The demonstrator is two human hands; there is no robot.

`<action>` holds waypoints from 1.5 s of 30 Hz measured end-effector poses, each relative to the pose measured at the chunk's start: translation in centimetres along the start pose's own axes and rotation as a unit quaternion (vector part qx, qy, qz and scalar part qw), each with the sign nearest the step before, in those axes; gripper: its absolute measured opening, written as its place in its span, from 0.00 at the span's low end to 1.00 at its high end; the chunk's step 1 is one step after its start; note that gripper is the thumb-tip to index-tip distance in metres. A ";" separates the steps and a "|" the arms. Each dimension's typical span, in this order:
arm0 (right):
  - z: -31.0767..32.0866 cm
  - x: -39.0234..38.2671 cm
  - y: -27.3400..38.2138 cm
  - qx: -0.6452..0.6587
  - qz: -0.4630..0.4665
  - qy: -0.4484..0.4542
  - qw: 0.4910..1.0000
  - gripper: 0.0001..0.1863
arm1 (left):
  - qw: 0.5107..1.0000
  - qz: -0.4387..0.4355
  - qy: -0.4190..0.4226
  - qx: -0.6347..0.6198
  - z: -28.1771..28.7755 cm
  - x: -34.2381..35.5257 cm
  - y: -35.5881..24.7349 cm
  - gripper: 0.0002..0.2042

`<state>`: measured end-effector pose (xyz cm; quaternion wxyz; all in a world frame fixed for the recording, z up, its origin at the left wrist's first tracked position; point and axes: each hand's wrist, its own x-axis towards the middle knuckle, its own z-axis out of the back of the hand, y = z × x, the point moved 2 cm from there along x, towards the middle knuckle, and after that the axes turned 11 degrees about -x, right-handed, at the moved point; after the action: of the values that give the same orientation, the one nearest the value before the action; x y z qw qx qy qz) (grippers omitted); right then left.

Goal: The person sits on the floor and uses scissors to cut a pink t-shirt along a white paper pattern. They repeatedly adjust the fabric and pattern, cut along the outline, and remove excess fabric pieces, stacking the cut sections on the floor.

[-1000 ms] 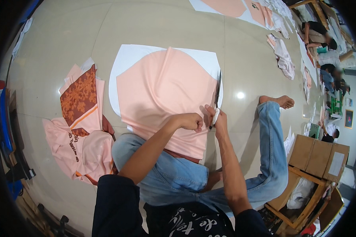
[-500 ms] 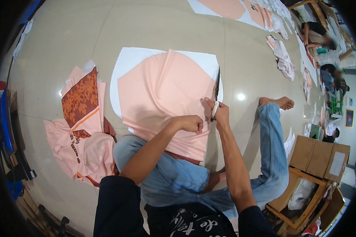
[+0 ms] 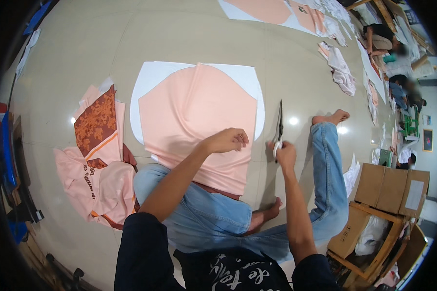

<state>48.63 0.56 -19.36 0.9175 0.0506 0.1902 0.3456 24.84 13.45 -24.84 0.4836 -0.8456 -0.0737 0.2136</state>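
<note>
My right hand [image 3: 286, 154] grips a pair of scissors [image 3: 280, 121] by its pale handles, held over the floor right of the cloth. The long dark blades point away from me and look close together. My left hand [image 3: 226, 140] hovers over or rests lightly on a pink cut fabric panel [image 3: 204, 102]; its fingers are loosely bent, slightly apart, with nothing visible in them. White cloth or paper [image 3: 246, 77] shows beneath the panel at its upper corners and sides. A raised fold runs down the panel, and its near end lies by my leg.
At left lies a heap of pink garment pieces [image 3: 102, 179] with a brown patterned panel [image 3: 96, 121]. More pink and white cloth [image 3: 341, 70] lies at upper right. Cardboard boxes [image 3: 383, 189] sit on a wooden frame [image 3: 369, 213] at right. Several people work in the far right background.
My right hand has drawn the scissors away from the cloth's right edge, out to the right. My left hand has risen slightly, and its fingers have loosened.
</note>
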 end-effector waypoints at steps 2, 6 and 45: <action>-1.3 -2.3 -7.0 -0.072 0.078 -0.062 0.992 0.26 | 0.976 -0.071 -0.055 0.199 -2.0 0.2 -2.7 0.10; -1.8 -7.9 -11.9 -0.005 0.076 0.010 0.997 0.23 | 0.874 -0.181 -0.103 0.439 -4.6 0.4 -2.8 0.13; -2.6 -14.1 -8.4 0.670 -0.075 0.372 0.637 0.28 | 0.939 0.062 0.317 0.120 -21.4 -20.3 -7.3 0.21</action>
<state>43.06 -15.07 -19.18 0.5059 0.5046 0.6983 0.0432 16.52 -6.30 -3.28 0.5657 -0.8080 0.1621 -0.0289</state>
